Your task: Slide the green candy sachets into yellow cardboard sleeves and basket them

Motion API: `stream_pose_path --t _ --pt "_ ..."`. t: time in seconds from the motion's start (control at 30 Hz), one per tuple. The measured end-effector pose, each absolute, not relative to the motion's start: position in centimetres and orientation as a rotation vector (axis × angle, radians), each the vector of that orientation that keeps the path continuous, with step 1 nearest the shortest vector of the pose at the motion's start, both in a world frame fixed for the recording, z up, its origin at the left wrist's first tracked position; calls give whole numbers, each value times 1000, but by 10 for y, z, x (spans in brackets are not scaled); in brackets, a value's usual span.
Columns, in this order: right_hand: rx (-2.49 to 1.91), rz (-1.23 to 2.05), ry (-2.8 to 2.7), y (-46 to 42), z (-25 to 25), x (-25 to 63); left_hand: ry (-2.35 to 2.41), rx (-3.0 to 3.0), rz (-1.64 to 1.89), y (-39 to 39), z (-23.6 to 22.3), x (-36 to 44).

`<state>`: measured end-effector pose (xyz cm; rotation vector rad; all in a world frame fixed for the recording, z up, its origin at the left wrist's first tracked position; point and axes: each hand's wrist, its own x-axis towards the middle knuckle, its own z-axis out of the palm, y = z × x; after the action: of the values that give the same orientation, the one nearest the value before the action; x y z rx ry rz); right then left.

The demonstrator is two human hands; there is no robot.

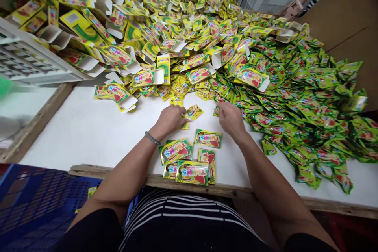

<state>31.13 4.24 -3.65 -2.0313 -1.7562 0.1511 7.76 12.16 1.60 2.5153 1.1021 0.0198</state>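
- Left hand (172, 119): fingers curled by a yellow sachet (185, 126); cannot tell if clamped.
- Nearest TWINS carton (191, 172): six o'clock, long axis nine-to-three.
- Loose sachet (195, 112): at its twelve, aslant.
- Right hand (230, 120): fingertips at green sachets (291, 102), grip unclear.

The cartons (191, 172) are smooth printed card with a sheen; the green sachets (295, 90) are glossy, crinkled film. The bench (85, 134) has a smooth white top and rough wooden edge (230, 192). The blue crate (44, 193) is plastic; the wristband (152, 138), small here, is perhaps braided cord.
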Motion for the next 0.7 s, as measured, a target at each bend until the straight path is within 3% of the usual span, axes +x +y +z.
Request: stream_pose_path --t 0.17,0.43,0.6,0.7 --pt "-2280 118 -1685 26 -39 328 1027 2404 -68 116 18 79" --pt "-2098 78 -1607 37 -43 309 1475 2410 20 122 33 109" --pt "-1970 244 -1557 37 -40 309 1446 2500 -94 135 21 135" --pt "-1891 394 -1369 35 -39 311 1443 2366 51 138 10 139"
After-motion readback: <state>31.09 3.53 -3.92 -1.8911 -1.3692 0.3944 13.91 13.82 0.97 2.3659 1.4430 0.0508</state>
